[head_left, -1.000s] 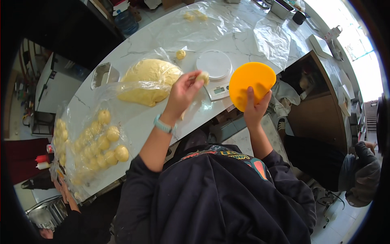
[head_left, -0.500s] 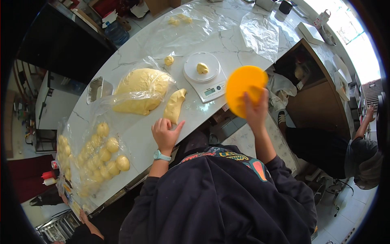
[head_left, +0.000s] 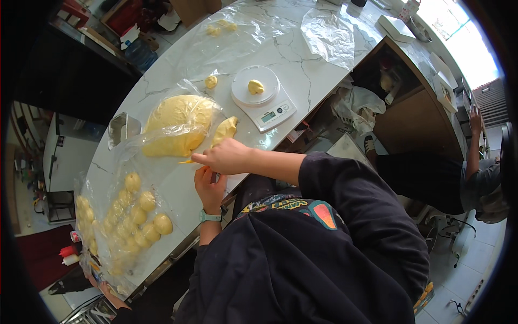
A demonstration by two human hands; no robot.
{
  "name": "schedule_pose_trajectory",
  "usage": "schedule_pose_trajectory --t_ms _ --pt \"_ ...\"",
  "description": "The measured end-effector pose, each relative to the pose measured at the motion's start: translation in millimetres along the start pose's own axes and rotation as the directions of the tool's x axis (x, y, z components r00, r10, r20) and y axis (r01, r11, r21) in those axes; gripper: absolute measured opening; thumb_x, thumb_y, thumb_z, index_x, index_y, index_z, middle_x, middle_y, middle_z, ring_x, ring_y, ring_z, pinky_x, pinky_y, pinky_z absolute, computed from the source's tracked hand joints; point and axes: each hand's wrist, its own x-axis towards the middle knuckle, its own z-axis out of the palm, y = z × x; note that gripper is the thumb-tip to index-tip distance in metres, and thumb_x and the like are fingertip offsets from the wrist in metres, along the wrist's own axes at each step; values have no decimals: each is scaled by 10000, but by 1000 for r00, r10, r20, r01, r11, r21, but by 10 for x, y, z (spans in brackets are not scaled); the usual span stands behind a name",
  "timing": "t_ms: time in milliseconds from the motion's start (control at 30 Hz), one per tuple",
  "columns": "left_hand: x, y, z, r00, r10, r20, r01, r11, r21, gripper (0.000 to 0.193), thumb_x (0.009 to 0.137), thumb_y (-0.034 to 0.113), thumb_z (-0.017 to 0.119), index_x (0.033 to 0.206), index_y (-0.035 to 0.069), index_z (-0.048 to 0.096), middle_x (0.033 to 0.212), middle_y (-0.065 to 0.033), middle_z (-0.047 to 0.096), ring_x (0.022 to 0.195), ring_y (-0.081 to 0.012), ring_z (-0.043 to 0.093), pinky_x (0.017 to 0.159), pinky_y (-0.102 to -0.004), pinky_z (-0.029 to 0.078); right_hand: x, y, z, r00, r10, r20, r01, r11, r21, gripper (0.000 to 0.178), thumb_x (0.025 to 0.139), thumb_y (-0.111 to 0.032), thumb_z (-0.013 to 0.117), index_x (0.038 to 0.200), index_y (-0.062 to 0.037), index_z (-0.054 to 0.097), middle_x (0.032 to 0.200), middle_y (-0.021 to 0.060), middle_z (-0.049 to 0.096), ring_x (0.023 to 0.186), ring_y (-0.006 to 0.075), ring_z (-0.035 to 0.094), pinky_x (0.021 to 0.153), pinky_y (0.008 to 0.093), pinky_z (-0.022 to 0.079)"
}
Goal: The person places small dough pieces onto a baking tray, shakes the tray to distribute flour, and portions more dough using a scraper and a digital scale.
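Observation:
My right hand (head_left: 229,156) reaches across to the left, closed on a flat yellow dough scraper; only a thin edge of the scraper (head_left: 186,161) shows beside the fingers. Just below it, my left hand (head_left: 209,183) is curled near the table edge, its fingertips partly hidden, so what they hold cannot be made out. A strip of yellow dough (head_left: 225,129) lies beyond my right hand, its near end covered by it. To its left rests a large dough mass (head_left: 181,116) partly under clear plastic. A small dough piece (head_left: 256,87) sits on a white digital scale (head_left: 276,114).
Several round dough balls (head_left: 138,216) lie under plastic sheeting at the left. One small lump (head_left: 211,81) is near the scale. A metal tin (head_left: 124,129) stands behind the dough mass. Another person's arm (head_left: 475,135) shows at right, another person's hand (head_left: 110,294) at lower left.
My right hand has swung left with the scraper, from beside the scale to the near end of the dough strip. The scraper has turned from face-on to edge-on. My left hand's fingers have curled.

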Motion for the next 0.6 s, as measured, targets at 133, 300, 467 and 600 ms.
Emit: schedule_pose_trajectory --t_ms 133,300,467,600 --pt "91 166 -83 999 37 21 -35 996 -83 171 716 57 736 846 24 628 868 -104 644 810 -270 603 745 -371 486 -529 185 513 824 135 -551 16 965 262 387 844 -175 629 1189 -75 483 851 113 661 675 314 665 550 398 523" --pt "250 360 -85 993 -89 81 111 938 -329 119 808 87 722 860 31 630 836 -100 654 729 -202 622 683 -296 488 -1204 160 431 350 614 -707 -90 773 627 334 894 -98 623 1172 -36 448 896 142 653 739 219 694 622 306 546" --pt "1090 603 342 997 59 44 -26 841 -541 192 911 207 631 939 22 670 825 -113 655 711 -217 615 650 -291 478 -1374 201 8 114 600 -792 -92 800 593 306 924 -121 604 1159 -19 437 932 96 641 801 156 666 671 275 535" --pt "1638 645 773 984 112 136 -60 939 -338 294 951 299 547 1016 49 688 981 -101 662 946 -256 583 812 -342 456 -1507 47 -178 106 670 -735 -36 741 671 291 931 -112 604 1147 -28 429 1022 60 563 915 108 565 788 243 472"
